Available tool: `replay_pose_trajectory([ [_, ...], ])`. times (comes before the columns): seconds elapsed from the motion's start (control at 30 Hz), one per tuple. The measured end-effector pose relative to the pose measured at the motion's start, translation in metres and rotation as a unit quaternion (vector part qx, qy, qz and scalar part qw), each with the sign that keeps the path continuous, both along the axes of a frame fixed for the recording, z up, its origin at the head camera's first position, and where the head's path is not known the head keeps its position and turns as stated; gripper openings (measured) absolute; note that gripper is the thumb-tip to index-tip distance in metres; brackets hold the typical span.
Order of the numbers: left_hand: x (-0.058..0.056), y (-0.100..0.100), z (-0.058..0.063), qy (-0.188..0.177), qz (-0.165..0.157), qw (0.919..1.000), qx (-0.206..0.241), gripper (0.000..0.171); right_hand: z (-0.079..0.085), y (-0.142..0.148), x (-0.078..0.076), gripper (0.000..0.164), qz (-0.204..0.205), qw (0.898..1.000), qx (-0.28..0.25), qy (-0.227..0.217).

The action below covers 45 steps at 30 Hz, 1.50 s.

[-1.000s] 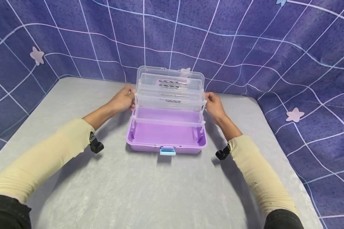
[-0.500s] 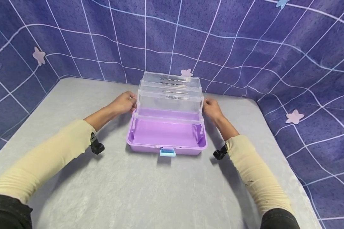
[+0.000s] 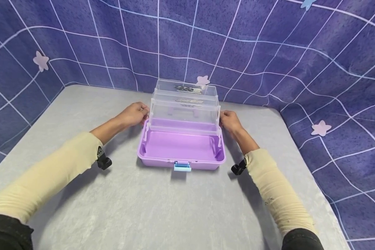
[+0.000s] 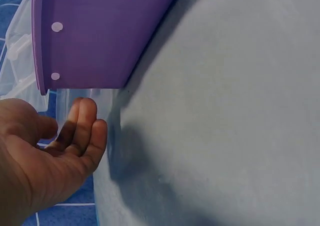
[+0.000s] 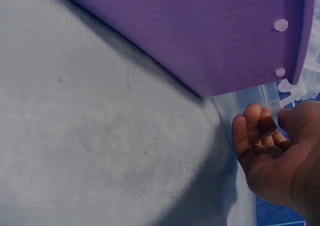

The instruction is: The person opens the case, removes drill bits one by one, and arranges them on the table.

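Observation:
A purple toolbox [image 3: 181, 163] stands on the grey table with its tiers of clear trays [image 3: 184, 119] raised and tilted back. Several metal drill bits [image 3: 189, 90] lie in the upper trays. Behind the box, the clear lid [image 4: 62, 103] hangs folded back. My left hand [image 3: 133, 114] holds the lid's left edge, fingers curled, thumb on the other side. At the right edge, my right hand [image 3: 230, 121] pinches the lid [image 5: 270, 98] between thumb and fingers. The trays mostly hide the lid in the head view.
A light blue latch [image 3: 182, 166] hangs at the toolbox's front. Behind the grey table [image 3: 175, 208] hangs a blue curtain [image 3: 112, 34] with white lines and stars. White pivot pins [image 4: 56, 27] show on the box's side.
The lid has swung back and down behind the box, both hands lowering with it. The trays have tilted back, and the drill bits have slid closer together in the top tray.

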<state>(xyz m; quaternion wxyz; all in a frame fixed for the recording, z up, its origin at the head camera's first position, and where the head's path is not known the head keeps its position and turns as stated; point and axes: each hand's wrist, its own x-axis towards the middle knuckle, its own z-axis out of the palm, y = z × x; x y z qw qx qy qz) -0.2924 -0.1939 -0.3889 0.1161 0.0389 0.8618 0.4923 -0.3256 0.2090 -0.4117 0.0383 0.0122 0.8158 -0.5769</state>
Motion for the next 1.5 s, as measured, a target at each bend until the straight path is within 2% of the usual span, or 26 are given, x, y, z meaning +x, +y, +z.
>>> replay_pose_trajectory([
  [0.17,0.008,-0.003,0.002,0.019,-0.005,0.9995,-0.024,0.044,0.002,0.0,0.001,0.035,0.007,1.0,-0.002,-0.002],
  [0.33,0.024,-0.006,0.006,0.015,-0.036,0.9988,-0.03,0.059,0.007,0.0,0.003,0.034,0.015,0.999,0.028,0.005],
  [0.53,0.048,-0.016,0.014,-0.004,-0.092,0.9957,0.01,0.067,0.017,0.001,0.005,0.028,0.029,0.996,0.088,0.02],
  [0.67,0.064,-0.016,0.014,0.015,-0.15,0.9886,0.002,0.077,0.03,0.007,0.003,0.021,0.029,0.997,0.066,0.038],
  [0.77,0.074,-0.009,0.01,0.034,-0.174,0.9842,0.004,0.1,0.04,0.01,-0.001,0.022,0.023,0.996,0.048,0.073],
  [0.87,0.083,0.0,0.007,0.041,-0.163,0.9859,0.0,0.13,0.049,0.01,-0.006,0.028,0.024,0.992,0.054,0.115],
  [0.97,0.092,0.009,0.005,0.031,-0.124,0.9912,-0.036,0.155,0.061,0.008,-0.012,0.03,0.023,0.984,0.082,0.157],
  [1.07,0.098,0.018,0.002,0.019,-0.096,0.993,-0.067,0.172,0.074,0.005,-0.018,0.028,0.026,0.972,0.128,0.196],
  [1.27,0.103,0.026,-0.006,0.037,-0.072,0.9916,-0.101,0.186,0.094,-0.008,-0.032,0.024,0.074,0.945,0.224,0.227],
  [1.4,0.104,0.027,-0.009,0.05,-0.065,0.991,-0.106,0.188,0.099,-0.021,-0.042,0.025,0.107,0.932,0.254,0.236],
  [1.5,0.105,0.028,-0.01,0.049,-0.064,0.9915,-0.102,0.188,0.1,-0.03,-0.048,0.025,0.117,0.923,0.276,0.239],
])
